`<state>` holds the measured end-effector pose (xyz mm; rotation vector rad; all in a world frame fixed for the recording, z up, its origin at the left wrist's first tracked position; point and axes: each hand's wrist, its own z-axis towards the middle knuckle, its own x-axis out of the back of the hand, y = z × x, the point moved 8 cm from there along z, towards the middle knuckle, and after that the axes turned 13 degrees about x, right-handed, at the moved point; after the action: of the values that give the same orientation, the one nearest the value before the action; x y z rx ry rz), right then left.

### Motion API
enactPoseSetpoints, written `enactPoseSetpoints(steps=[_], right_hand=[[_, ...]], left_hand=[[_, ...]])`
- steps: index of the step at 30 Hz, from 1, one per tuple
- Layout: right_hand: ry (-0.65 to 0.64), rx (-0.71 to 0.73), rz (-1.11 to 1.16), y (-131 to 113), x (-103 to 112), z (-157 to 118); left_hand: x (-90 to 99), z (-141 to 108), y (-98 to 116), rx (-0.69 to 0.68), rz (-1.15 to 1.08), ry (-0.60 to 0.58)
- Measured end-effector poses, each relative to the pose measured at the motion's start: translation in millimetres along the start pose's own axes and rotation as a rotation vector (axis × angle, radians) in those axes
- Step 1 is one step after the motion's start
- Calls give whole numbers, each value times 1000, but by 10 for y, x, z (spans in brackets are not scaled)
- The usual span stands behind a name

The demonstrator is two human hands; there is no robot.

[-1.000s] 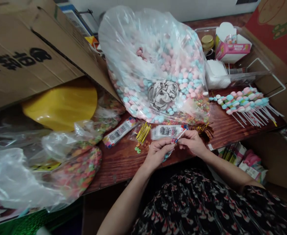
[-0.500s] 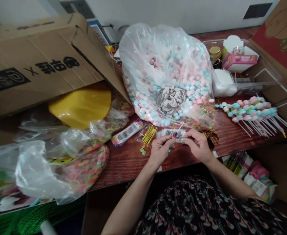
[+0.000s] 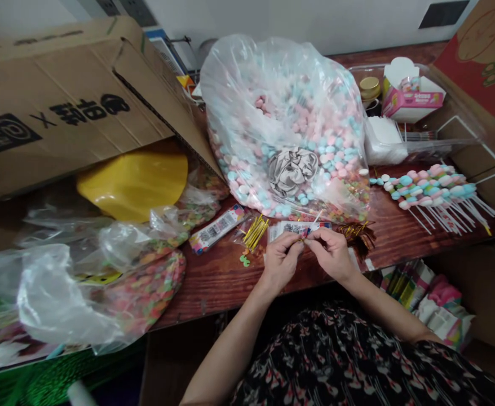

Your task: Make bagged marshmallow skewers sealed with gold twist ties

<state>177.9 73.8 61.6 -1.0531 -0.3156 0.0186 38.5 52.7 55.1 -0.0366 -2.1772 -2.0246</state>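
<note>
Pinching around the base of a white stick [image 3: 317, 216], both hands [image 3: 333, 254] have fingertips curled closed.

Two hands are counted: one left hand [image 3: 281, 260], one right hand [image 3: 331, 256]. One white stick [image 3: 317, 216] is noted at the fingertips. One big clear bag [image 3: 315, 110] of pink-and-blue candy is tallied, plus one crumpled grey wad [image 3: 292, 171]. Two lots of printed sleeves are recorded: one slanted lot [image 3: 217, 228], one lot behind the hands [image 3: 292, 226]. One bunch of yellow ties [image 3: 256, 233] and one bunch of brown-gold strips [image 3: 358, 237] are logged. One heap of candy skewers [image 3: 431, 186] is entered; an exact figure is prevented by overlap. In one clear tray [image 3: 463, 138], one gold lid [image 3: 369, 84] and one pink carton [image 3: 419, 100] are counted. One lettered cardboard box [image 3: 70, 113] and one red-printed box [image 3: 480, 67] are listed. Number of gummy bags [image 3: 146, 290] cannot be told.
</note>
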Motion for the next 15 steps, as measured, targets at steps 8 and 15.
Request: enactPoseSetpoints(steps=[8, 15], right_hand=[[-95, 69, -90, -67, -37, 25], [-207, -192, 158, 300, -87, -54]], left_hand=[[15, 1, -113, 81, -80, -11], [6, 9, -46, 119, -53, -44]])
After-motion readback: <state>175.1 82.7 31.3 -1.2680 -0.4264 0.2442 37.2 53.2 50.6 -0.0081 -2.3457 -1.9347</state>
